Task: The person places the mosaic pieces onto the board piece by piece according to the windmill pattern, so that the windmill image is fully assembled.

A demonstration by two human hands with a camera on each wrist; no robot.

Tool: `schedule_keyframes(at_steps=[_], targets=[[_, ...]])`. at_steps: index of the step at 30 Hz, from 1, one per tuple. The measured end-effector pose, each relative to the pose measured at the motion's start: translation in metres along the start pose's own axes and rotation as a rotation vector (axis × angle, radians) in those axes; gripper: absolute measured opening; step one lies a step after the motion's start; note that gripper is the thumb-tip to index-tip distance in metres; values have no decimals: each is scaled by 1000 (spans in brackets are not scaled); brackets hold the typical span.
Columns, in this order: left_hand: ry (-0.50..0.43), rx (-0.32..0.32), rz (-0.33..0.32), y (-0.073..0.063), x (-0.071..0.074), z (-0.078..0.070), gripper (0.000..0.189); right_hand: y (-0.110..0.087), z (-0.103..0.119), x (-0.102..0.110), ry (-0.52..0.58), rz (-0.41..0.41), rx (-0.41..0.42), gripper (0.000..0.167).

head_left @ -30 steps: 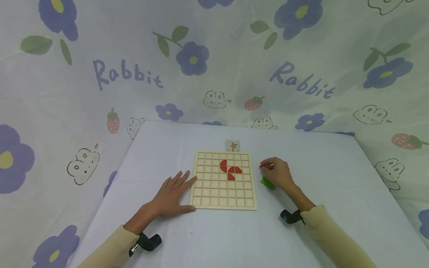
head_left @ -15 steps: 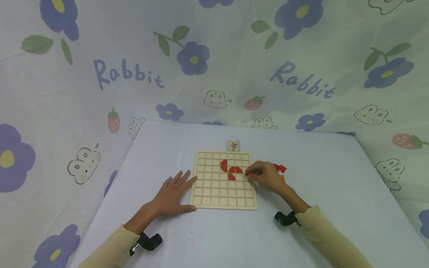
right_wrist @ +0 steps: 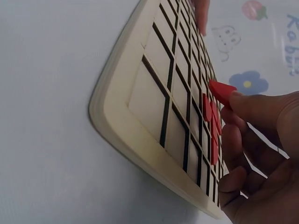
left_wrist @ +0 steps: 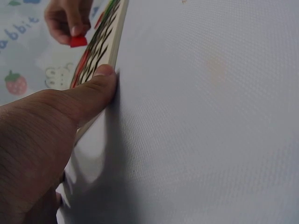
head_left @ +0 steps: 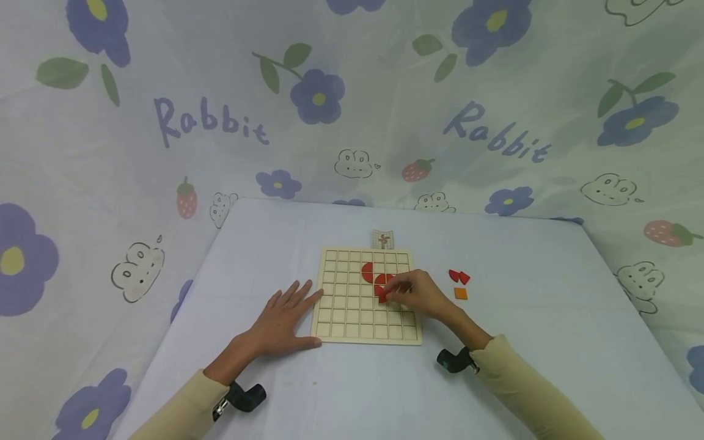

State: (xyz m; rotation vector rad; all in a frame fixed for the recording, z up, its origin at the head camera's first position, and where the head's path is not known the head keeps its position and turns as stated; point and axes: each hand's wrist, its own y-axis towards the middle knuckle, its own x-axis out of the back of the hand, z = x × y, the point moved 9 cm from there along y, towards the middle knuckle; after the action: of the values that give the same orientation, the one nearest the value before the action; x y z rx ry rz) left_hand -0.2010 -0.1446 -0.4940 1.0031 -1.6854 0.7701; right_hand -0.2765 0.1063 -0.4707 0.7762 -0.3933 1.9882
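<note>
My right hand (head_left: 420,293) pinches a red puzzle piece (right_wrist: 222,92) between thumb and fingers, over the right middle of the wooden grid board (head_left: 346,324). Close by on the board lie several red quarter-round pieces, with the left one (head_left: 367,272) in plain sight and others partly behind the fingers. In the right wrist view the held piece is tilted, its pointed tip toward the grid. Spread flat on the cloth, my left hand (head_left: 280,321) touches the board's left edge with its fingertips. Its thumb (left_wrist: 96,91) presses the edge near the front left corner.
Right of the board lie two loose red pieces (head_left: 459,277) and an orange square piece (head_left: 461,294). A small pattern card (head_left: 383,239) stands or lies just behind the board. A patterned cloth (head_left: 308,140) rises behind the white table (head_left: 522,256).
My right hand has moved left from beside the board to over its middle, carrying the red piece. The loose red and orange pieces have come into sight; the green piece is now hidden. My left hand stays.
</note>
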Motion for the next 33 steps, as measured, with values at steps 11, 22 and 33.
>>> schedule_keyframes(at_steps=[11, 22, 33], targets=[[4, -7, -3, 0, 2, -1, 99, -1, 10, -8, -49, -42, 98, 9], [4, 5, 10, 0, 2, -2, 99, -3, 13, -13, -175, -34, 131, 13], [9, 1, 3, 2, -1, 0, 99, -1, 17, -17, -314, 3, 128, 6]])
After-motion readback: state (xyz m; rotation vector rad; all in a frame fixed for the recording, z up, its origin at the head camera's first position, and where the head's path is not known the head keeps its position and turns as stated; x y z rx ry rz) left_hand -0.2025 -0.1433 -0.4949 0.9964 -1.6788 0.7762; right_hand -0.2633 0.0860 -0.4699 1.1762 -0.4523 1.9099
